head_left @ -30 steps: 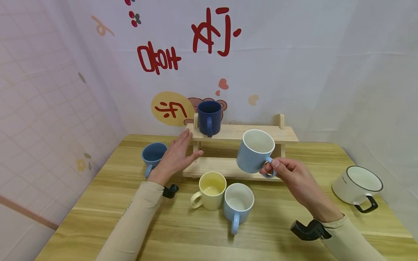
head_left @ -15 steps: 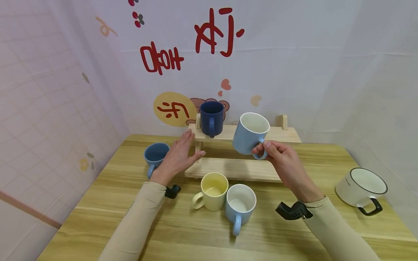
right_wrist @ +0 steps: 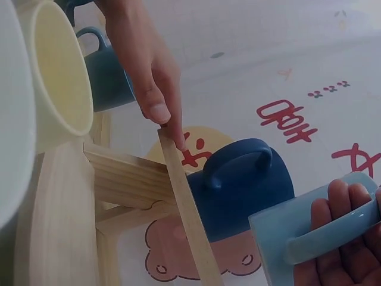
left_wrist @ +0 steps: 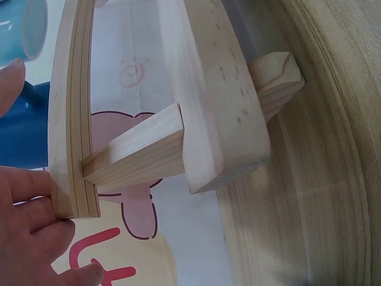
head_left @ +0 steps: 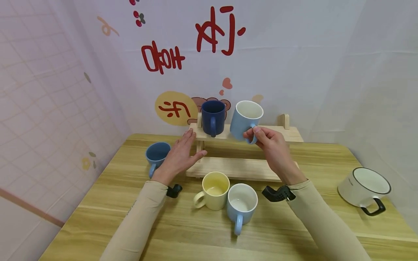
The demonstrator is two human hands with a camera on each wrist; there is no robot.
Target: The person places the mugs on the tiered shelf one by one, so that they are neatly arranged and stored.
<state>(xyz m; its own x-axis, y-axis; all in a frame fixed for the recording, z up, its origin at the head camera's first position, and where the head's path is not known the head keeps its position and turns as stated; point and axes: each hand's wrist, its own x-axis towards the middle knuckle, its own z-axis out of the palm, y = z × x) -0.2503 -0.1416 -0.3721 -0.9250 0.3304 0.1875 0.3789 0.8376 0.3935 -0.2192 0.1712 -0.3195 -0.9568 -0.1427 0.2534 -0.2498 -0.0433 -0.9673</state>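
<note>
My right hand [head_left: 274,150] grips the handle of a light blue mug [head_left: 240,125] with a white inside. That mug is slightly tilted at the upper board of a wooden two-tier rack [head_left: 290,133]; in the right wrist view a gap shows between its base and the board. Just left of it, a dark blue mug [head_left: 209,121] stands upright on the board, handle toward me. My left hand [head_left: 179,156] touches the board's left end, fingers extended and thumb spread; the left wrist view shows its fingers [left_wrist: 36,229] against that end.
Before the rack stand a yellow mug [head_left: 214,199] and another light blue mug [head_left: 241,208], side by side. A blue mug [head_left: 157,153] sits beyond my left wrist. Far right is a white mug [head_left: 360,188] with black rim and handle. A printed cloth [head_left: 294,72] hangs behind.
My right hand has carried the light blue mug up and to the left, from in front of the rack to the upper board beside the dark blue mug. The left hand stays at the board's end.
</note>
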